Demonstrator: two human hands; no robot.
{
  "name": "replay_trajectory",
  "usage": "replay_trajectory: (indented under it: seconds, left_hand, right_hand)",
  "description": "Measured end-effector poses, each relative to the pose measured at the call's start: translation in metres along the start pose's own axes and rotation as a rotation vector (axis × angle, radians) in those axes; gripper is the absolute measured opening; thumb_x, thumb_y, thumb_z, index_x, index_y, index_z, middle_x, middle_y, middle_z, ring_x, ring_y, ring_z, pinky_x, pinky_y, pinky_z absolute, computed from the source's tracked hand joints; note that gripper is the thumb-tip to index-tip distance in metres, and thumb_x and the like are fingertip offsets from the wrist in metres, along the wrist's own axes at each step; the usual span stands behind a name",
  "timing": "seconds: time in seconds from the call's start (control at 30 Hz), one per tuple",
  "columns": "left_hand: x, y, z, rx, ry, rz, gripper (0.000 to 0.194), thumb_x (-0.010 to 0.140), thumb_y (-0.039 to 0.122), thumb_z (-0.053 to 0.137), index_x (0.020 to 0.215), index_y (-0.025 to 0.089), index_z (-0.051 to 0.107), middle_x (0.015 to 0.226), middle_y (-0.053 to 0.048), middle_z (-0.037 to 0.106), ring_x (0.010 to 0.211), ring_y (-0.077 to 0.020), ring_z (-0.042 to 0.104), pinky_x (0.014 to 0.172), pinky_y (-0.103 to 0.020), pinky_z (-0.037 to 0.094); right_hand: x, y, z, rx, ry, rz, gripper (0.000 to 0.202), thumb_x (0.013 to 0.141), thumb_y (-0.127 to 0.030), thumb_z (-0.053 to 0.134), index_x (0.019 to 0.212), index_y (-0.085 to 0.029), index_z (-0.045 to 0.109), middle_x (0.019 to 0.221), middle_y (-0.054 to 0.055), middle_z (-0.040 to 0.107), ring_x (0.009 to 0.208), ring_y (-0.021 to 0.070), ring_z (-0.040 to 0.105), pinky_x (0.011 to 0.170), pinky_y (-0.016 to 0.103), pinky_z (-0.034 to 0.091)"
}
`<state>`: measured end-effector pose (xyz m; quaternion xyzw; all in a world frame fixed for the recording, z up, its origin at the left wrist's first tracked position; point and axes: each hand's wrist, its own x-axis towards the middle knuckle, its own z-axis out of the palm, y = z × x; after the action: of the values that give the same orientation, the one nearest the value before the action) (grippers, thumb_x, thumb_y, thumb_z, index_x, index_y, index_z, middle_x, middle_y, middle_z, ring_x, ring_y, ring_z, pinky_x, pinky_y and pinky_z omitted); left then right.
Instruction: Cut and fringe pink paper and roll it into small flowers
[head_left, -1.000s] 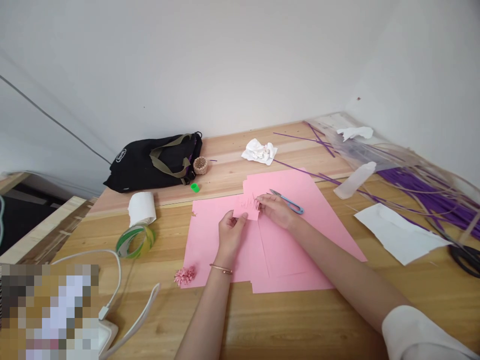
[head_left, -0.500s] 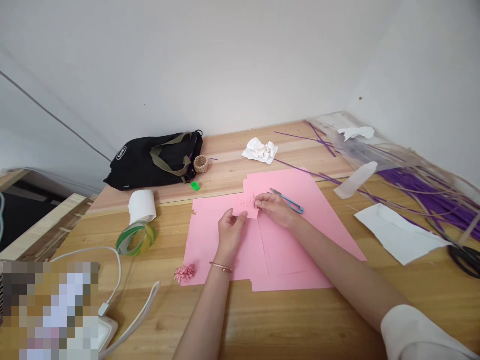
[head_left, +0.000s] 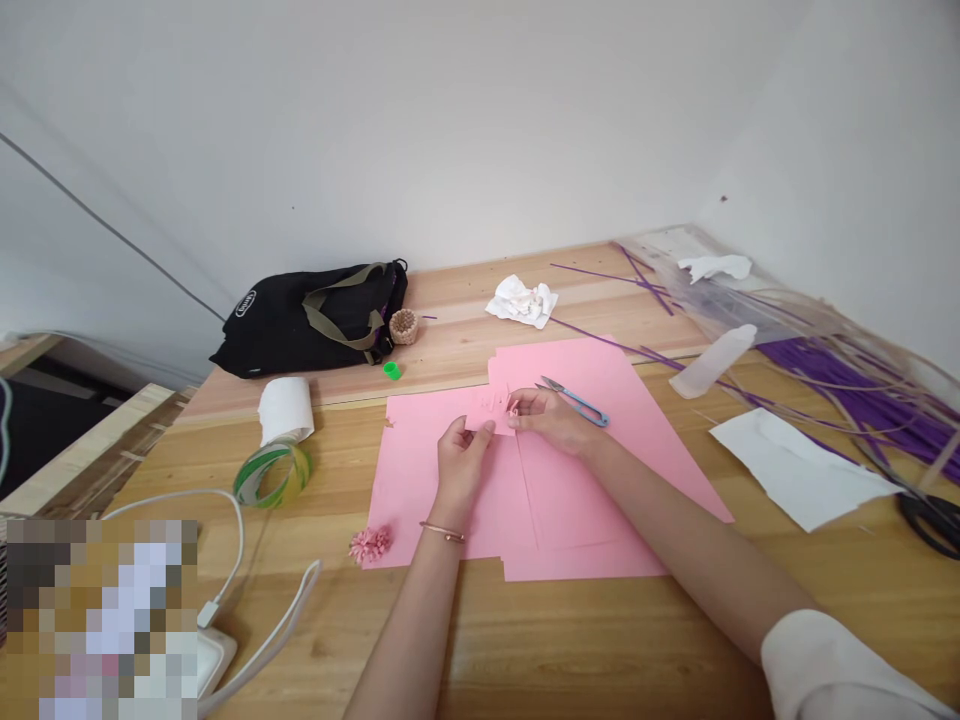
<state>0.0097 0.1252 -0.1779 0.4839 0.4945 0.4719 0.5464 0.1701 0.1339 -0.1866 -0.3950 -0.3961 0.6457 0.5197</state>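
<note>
My left hand (head_left: pixel 461 468) is closed on a small piece of pink paper (head_left: pixel 484 407), thumb on top at its lower edge. Thin curled strips stand up along this piece. At its right end my right hand (head_left: pixel 551 420) pinches one of the pink strips between thumb and fingers. Both hands are over larger pink paper sheets (head_left: pixel 622 490) that lie overlapping on the table. Blue-handled thread snips (head_left: pixel 589 408) rest on the sheets just beyond my right hand. A fringed pink paper flower (head_left: pixel 370 544) sits at the sheets' lower left corner.
On the left are a roll of tape (head_left: pixel 272 474), a white paper roll (head_left: pixel 286 410), a green cap (head_left: pixel 391 371), a small woven basket (head_left: pixel 404 326) and a black bag (head_left: pixel 300 320). Crumpled tissue (head_left: pixel 522 301) lies behind; purple strips (head_left: pixel 840 380) and black-handled scissors (head_left: pixel 930 525) lie right.
My right fingers have shifted slightly at the paper's right end, and a pink strip now shows bent at their tips. My left hand keeps its hold in the same place.
</note>
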Motion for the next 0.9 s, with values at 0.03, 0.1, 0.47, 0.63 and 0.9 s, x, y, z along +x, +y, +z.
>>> replay_trajectory:
  seconds: [0.03, 0.1, 0.47, 0.63, 0.9]
  left_hand:
    - [0.0001, 0.0000, 0.0000, -0.001, 0.001, -0.001, 0.022, 0.065, 0.034, 0.070, 0.074, 0.015, 0.062, 0.064, 0.001, 0.061, 0.060, -0.0107, 0.051, 0.061, -0.023, 0.040]
    - [0.0002, 0.0000, 0.0000, -0.006, 0.003, -0.001, 0.022, 0.065, 0.034, 0.070, 0.074, 0.015, 0.062, 0.064, 0.001, 0.061, 0.060, -0.0108, 0.051, 0.061, -0.023, 0.040]
    - [-0.0010, 0.0034, 0.0019, -0.064, -0.012, -0.021, 0.026, 0.063, 0.033, 0.072, 0.080, 0.015, 0.066, 0.073, -0.003, 0.068, 0.069, -0.0142, 0.059, 0.068, -0.026, 0.045]
    - [-0.0012, 0.0042, 0.0028, -0.079, -0.010, -0.023, 0.026, 0.062, 0.031, 0.072, 0.081, 0.015, 0.067, 0.078, -0.005, 0.070, 0.073, -0.0155, 0.061, 0.070, -0.027, 0.046]
    - [-0.0010, 0.0019, 0.0025, -0.057, -0.031, -0.006, 0.022, 0.064, 0.030, 0.071, 0.079, 0.015, 0.067, 0.078, -0.005, 0.071, 0.074, -0.0165, 0.062, 0.070, -0.028, 0.047]
  right_hand:
    - [0.0000, 0.0004, -0.0008, -0.003, -0.015, 0.007, 0.029, 0.050, -0.016, 0.083, 0.073, -0.018, 0.066, 0.073, -0.002, 0.062, 0.069, 0.0110, 0.057, 0.070, 0.027, 0.047]
    - [0.0002, 0.0015, -0.0023, -0.002, -0.046, 0.021, 0.035, 0.048, -0.015, 0.084, 0.078, -0.018, 0.066, 0.074, -0.002, 0.063, 0.071, 0.0115, 0.058, 0.072, 0.028, 0.047]
    - [0.0051, 0.0057, 0.0003, 0.136, 0.071, 0.001, 0.026, 0.051, -0.026, 0.083, 0.071, -0.019, 0.069, 0.065, -0.002, 0.063, 0.063, 0.0113, 0.056, 0.064, 0.028, 0.043]
    - [0.0051, 0.0056, -0.0017, 0.157, 0.058, 0.016, 0.021, 0.054, -0.030, 0.081, 0.069, -0.019, 0.070, 0.064, 0.000, 0.063, 0.062, 0.0123, 0.055, 0.063, 0.029, 0.042]
    - [0.0056, 0.0038, -0.0023, 0.201, 0.060, 0.002, 0.016, 0.059, -0.031, 0.079, 0.061, -0.019, 0.069, 0.065, 0.001, 0.064, 0.065, 0.0132, 0.055, 0.067, 0.030, 0.042]
